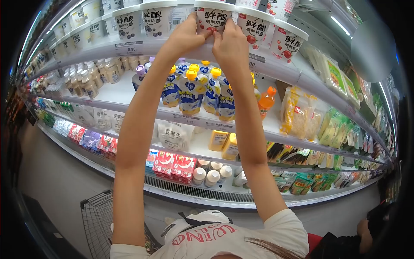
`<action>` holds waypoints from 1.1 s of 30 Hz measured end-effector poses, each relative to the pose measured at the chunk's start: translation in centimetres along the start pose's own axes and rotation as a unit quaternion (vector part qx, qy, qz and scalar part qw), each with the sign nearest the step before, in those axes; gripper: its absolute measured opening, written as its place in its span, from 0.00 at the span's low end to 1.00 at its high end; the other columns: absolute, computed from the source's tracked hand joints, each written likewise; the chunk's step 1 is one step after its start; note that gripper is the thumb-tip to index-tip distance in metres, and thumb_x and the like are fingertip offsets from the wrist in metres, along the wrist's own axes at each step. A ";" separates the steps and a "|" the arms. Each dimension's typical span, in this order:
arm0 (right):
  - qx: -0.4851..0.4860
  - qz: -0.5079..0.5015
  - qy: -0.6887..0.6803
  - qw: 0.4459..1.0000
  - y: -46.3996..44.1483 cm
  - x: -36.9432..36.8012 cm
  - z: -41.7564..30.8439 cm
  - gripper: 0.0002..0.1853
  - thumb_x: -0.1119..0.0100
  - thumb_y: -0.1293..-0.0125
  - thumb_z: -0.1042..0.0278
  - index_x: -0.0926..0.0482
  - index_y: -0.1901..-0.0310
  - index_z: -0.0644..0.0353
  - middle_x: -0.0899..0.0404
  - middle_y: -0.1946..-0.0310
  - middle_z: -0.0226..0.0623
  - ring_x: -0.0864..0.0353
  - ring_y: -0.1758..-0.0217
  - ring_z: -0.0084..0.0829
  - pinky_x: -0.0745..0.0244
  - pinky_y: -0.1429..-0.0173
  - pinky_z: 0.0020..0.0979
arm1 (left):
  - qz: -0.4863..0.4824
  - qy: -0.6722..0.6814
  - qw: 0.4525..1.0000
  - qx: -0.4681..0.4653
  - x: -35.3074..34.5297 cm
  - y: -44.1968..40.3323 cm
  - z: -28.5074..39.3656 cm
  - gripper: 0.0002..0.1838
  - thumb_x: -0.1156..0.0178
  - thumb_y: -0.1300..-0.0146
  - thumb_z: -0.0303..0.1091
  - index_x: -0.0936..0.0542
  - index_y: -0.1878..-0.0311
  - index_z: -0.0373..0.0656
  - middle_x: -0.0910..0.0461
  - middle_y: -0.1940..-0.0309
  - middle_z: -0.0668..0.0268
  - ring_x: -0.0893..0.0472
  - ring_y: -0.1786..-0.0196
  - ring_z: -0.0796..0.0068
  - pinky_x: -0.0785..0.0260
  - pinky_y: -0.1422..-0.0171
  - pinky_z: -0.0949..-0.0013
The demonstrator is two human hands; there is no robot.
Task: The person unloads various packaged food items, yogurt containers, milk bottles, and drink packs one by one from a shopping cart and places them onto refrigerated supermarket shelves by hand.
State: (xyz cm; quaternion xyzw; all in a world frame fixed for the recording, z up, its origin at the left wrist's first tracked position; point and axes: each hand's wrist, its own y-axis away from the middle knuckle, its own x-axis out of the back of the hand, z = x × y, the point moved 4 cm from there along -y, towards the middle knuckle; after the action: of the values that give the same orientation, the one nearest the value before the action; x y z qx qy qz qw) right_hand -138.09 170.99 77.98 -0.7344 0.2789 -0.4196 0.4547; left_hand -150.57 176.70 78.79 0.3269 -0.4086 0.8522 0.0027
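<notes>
Both arms reach up to the top shelf of a chilled display. Between them, my left hand [186,36] and my right hand [229,43] hold a white yogurt tub [212,19] with strawberries on its label, one hand on each side, thumbs meeting at its lower front. The tub stands upright at the shelf's front edge. To its left are tubs with dark berries [156,21]; a strawberry tub [253,30] is just right of my right hand. Whether the held tub's base touches the shelf is hidden.
Yellow-capped pouches [189,93] and an orange bottle [267,102] occupy the shelf below. Lower down are red cartons [172,164] and white bottles [212,177]. A wire cart [97,220] stands at lower left. Part of another person [365,231] shows at lower right.
</notes>
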 end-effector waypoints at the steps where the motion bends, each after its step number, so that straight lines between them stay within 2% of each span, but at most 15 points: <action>1: 0.039 0.067 -0.044 0.996 1.1 0.8 -1.0 0.22 0.41 0.39 0.76 0.33 0.45 0.76 0.26 0.51 0.60 0.22 0.51 0.56 0.25 0.47 0.44 | 0.058 -0.024 0.998 -0.008 0.2 0.6 0.3 0.37 0.37 0.39 0.42 0.38 0.32 0.32 0.24 0.43 0.45 0.23 0.39 0.53 0.33 0.36 0.59; 3: 0.090 0.178 -0.038 0.979 4.5 3.6 -3.5 0.24 0.42 0.39 0.77 0.33 0.42 0.75 0.25 0.52 0.57 0.25 0.51 0.57 0.28 0.46 0.46 | 0.176 -0.036 0.981 -0.069 0.9 3.2 2.0 0.34 0.38 0.40 0.39 0.35 0.34 0.32 0.26 0.41 0.46 0.25 0.38 0.51 0.35 0.35 0.60; 4: 0.065 0.173 -0.092 0.978 7.0 5.6 -5.3 0.23 0.42 0.39 0.78 0.32 0.42 0.73 0.25 0.53 0.57 0.26 0.51 0.55 0.30 0.45 0.46 | 0.204 0.016 0.974 -0.095 2.0 5.7 4.2 0.30 0.39 0.38 0.36 0.32 0.36 0.32 0.24 0.42 0.47 0.24 0.38 0.55 0.35 0.35 0.62; 5: 0.073 0.174 -0.176 0.966 9.9 6.8 -6.4 0.21 0.41 0.40 0.79 0.30 0.44 0.71 0.25 0.55 0.54 0.25 0.53 0.52 0.30 0.48 0.44 | 0.214 0.042 0.971 -0.094 2.6 8.7 5.8 0.23 0.41 0.38 0.28 0.28 0.41 0.31 0.21 0.49 0.45 0.21 0.43 0.53 0.32 0.39 0.60; 7: 0.035 0.121 -0.292 0.948 16.3 8.2 -8.1 0.21 0.35 0.45 0.81 0.26 0.48 0.68 0.21 0.55 0.46 0.21 0.56 0.44 0.25 0.54 0.37 | 0.226 0.134 0.963 -0.054 2.0 15.0 6.7 0.19 0.46 0.35 0.19 0.28 0.40 0.33 0.21 0.46 0.54 0.22 0.42 0.64 0.32 0.37 0.64; 10: -0.052 0.044 -0.300 0.951 23.0 6.2 -6.8 0.15 0.37 0.41 0.76 0.25 0.52 0.64 0.23 0.62 0.44 0.22 0.60 0.43 0.26 0.57 0.37 | 0.147 0.041 0.988 -0.023 1.1 23.6 3.4 0.15 0.49 0.32 0.20 0.26 0.43 0.33 0.22 0.46 0.55 0.21 0.44 0.65 0.30 0.38 0.64; 14: -0.164 -0.085 -0.288 0.940 29.0 3.6 -4.9 0.09 0.42 0.36 0.71 0.25 0.56 0.64 0.24 0.64 0.42 0.22 0.61 0.43 0.27 0.57 0.39 | 0.001 0.094 0.989 0.113 -1.8 29.9 -1.1 0.11 0.49 0.30 0.24 0.24 0.47 0.32 0.20 0.53 0.57 0.20 0.50 0.67 0.28 0.44 0.67; 16: -0.186 -0.103 -0.280 0.936 32.2 3.0 -5.1 0.08 0.44 0.34 0.69 0.26 0.57 0.64 0.24 0.64 0.42 0.23 0.61 0.44 0.27 0.57 0.39 | -0.086 0.149 0.971 0.165 -4.3 33.9 -3.6 0.10 0.48 0.30 0.25 0.23 0.49 0.32 0.20 0.54 0.56 0.20 0.52 0.69 0.28 0.46 0.69; 20: -0.240 -0.253 -0.246 0.904 40.1 3.8 -4.7 0.09 0.43 0.36 0.68 0.26 0.57 0.62 0.24 0.62 0.42 0.22 0.57 0.45 0.27 0.56 0.41 | -0.245 0.307 0.878 0.274 -9.5 45.5 -7.8 0.08 0.45 0.34 0.23 0.22 0.54 0.32 0.19 0.60 0.59 0.20 0.56 0.75 0.28 0.51 0.73; 21: -0.236 -0.316 -0.211 0.894 42.4 4.0 -4.3 0.10 0.42 0.37 0.67 0.25 0.57 0.61 0.23 0.61 0.42 0.22 0.56 0.45 0.27 0.56 0.42 | -0.289 0.287 0.872 0.272 -10.1 48.7 -9.0 0.09 0.43 0.35 0.25 0.21 0.53 0.34 0.19 0.62 0.62 0.20 0.60 0.75 0.28 0.53 0.72; 24: -0.232 -0.515 -0.157 0.810 48.8 5.6 -2.5 0.10 0.41 0.39 0.65 0.21 0.59 0.60 0.20 0.63 0.41 0.20 0.60 0.44 0.27 0.57 0.43 | -0.424 0.251 0.820 0.290 -10.0 55.7 -10.4 0.08 0.39 0.42 0.22 0.20 0.58 0.34 0.17 0.68 0.63 0.18 0.65 0.78 0.27 0.58 0.75; 26: -0.282 -0.639 -0.140 0.702 51.1 7.4 -1.9 0.09 0.40 0.43 0.64 0.17 0.65 0.59 0.18 0.69 0.42 0.19 0.63 0.44 0.26 0.60 0.43 | -0.509 0.259 0.756 0.320 -9.5 60.1 -12.4 0.10 0.38 0.44 0.22 0.20 0.57 0.34 0.17 0.67 0.62 0.17 0.65 0.77 0.26 0.58 0.74; 28: -0.318 -0.589 -0.178 0.721 52.5 8.6 -1.8 0.08 0.40 0.49 0.68 0.15 0.70 0.60 0.17 0.74 0.43 0.17 0.67 0.43 0.25 0.62 0.40 | -0.553 0.251 0.716 0.344 -8.4 61.4 -12.8 0.12 0.37 0.45 0.22 0.20 0.56 0.34 0.16 0.67 0.61 0.17 0.64 0.75 0.26 0.57 0.74; 30: -0.307 -0.617 -0.180 0.702 53.4 8.4 -1.4 0.09 0.41 0.47 0.66 0.15 0.67 0.59 0.17 0.71 0.43 0.18 0.66 0.44 0.25 0.62 0.41 | -0.564 0.228 0.703 0.368 -6.5 60.8 -12.2 0.13 0.36 0.45 0.22 0.21 0.55 0.34 0.15 0.65 0.60 0.16 0.63 0.74 0.26 0.57 0.73; 33: -0.270 -0.628 -0.190 0.704 54.8 6.8 -0.9 0.09 0.42 0.46 0.66 0.15 0.66 0.58 0.16 0.69 0.43 0.18 0.65 0.45 0.25 0.62 0.41 | -0.615 0.155 0.719 0.284 -5.6 60.9 -12.1 0.15 0.36 0.47 0.23 0.22 0.54 0.35 0.15 0.64 0.58 0.15 0.62 0.71 0.25 0.55 0.70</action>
State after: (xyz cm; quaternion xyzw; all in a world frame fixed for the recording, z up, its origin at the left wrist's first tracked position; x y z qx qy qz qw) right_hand -137.05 141.64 31.18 -0.8951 -0.2378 -0.3664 -0.0889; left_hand -169.46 146.07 27.88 0.3551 0.1496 0.7779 0.4964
